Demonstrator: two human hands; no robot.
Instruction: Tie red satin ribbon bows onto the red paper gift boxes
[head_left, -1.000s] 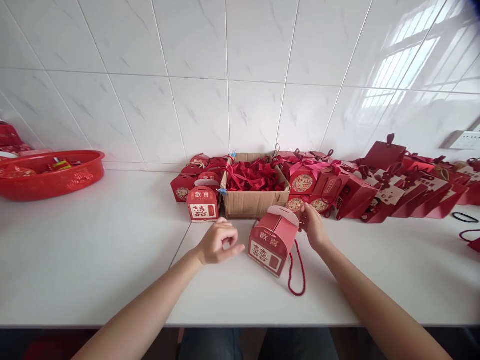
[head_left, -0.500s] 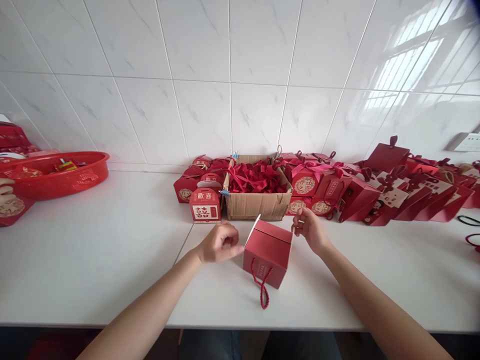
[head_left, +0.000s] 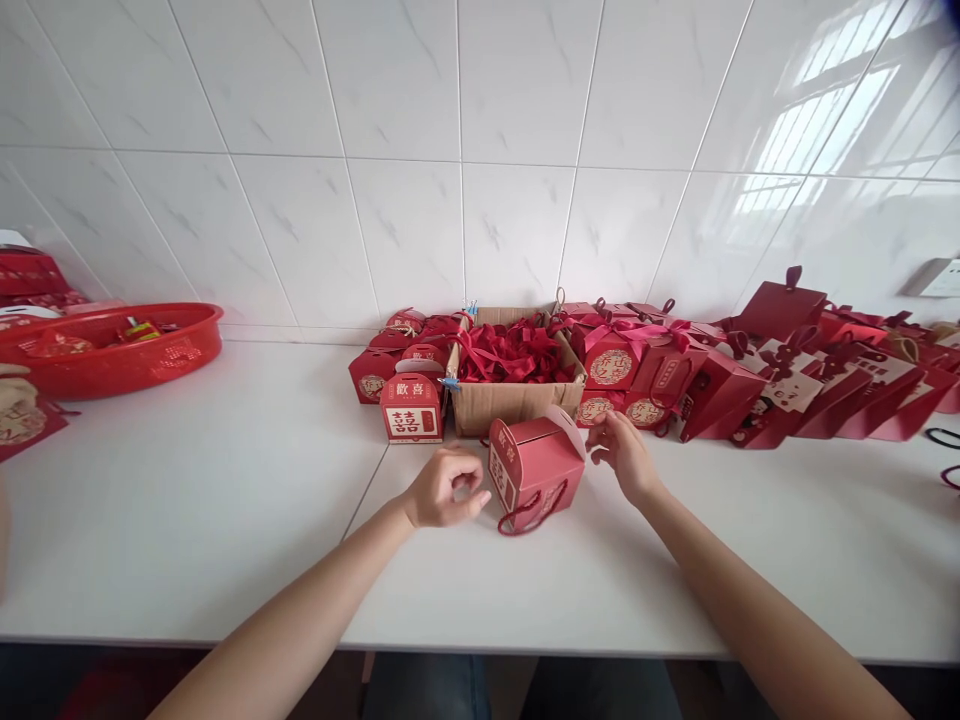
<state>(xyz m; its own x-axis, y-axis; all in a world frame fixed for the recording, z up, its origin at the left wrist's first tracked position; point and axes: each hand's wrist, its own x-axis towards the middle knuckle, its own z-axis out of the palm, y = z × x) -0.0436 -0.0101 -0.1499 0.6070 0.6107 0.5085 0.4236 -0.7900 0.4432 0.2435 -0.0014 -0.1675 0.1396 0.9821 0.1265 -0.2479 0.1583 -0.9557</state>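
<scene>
The red gift box [head_left: 536, 462], set on the white table [head_left: 247, 520] between 2 hands, was already folded, its roof panels [head_left: 529, 432] brought together; its end flap [head_left: 569, 427] was left untucked, its cord [head_left: 517, 531] drooping. The left hand [head_left: 448, 488] was curled loosely around nothing visible; whether the flap was pinched by the right hand [head_left: 624, 458] could not be told.

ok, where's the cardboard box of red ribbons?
Head view, just right of centre: the cardboard box stands near the tiled wall, flanked by red gift boxes, behind the rope-handled gift box.
</scene>
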